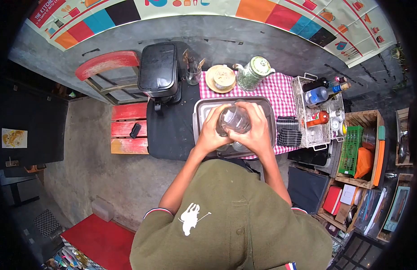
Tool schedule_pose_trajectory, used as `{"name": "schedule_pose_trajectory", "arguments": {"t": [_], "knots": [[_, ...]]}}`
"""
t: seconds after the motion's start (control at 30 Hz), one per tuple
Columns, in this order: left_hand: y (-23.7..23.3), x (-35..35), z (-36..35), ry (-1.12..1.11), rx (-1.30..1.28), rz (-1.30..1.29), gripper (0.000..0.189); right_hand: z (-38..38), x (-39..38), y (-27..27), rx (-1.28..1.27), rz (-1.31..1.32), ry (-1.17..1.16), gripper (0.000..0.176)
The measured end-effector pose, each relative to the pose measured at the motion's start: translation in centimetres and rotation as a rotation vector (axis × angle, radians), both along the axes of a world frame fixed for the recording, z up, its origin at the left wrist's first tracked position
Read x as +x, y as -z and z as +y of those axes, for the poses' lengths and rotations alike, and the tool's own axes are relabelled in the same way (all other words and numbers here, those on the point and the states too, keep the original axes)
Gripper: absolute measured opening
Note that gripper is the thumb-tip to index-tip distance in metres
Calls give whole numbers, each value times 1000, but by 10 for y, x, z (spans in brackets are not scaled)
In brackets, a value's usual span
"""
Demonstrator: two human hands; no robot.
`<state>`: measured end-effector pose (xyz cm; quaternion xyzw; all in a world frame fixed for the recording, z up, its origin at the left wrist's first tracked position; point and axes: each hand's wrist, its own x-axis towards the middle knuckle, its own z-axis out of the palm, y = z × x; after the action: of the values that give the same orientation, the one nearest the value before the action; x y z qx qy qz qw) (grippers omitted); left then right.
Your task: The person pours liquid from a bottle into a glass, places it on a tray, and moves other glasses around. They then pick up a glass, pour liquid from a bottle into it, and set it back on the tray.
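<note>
Both my hands are wrapped round a clear drinking glass, held over a brown-rimmed tray. My left hand closes on its left side and my right hand on its right, thumbs toward me. More clear glassware shows below the held glass, within the tray and partly hidden by my hands. Right of the tray lies a folded dark checked cloth.
Behind the tray stand a cup on a saucer and a green patterned teapot. A black air fryer and a glass of utensils are at the left. A wire basket of bottles borders the right side.
</note>
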<state>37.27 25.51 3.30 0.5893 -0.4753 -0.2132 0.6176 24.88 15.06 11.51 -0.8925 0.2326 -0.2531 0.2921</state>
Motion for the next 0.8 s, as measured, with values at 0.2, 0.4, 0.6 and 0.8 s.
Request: {"name": "schedule_pose_trajectory", "arguments": {"t": [0.2,0.4,0.6,0.8], "knots": [[3,0,0,-2,0,6,88,0,0,4,38,2,10,65],[2,-1,-2,7,-4,19,89,-1,-1,2,41,1,10,65],[3,-2,-3,6,0,10,89,-1,-2,3,50,0,15,64],[1,-3,-2,10,-8,20,89,-2,-3,2,63,-4,12,63]]}}
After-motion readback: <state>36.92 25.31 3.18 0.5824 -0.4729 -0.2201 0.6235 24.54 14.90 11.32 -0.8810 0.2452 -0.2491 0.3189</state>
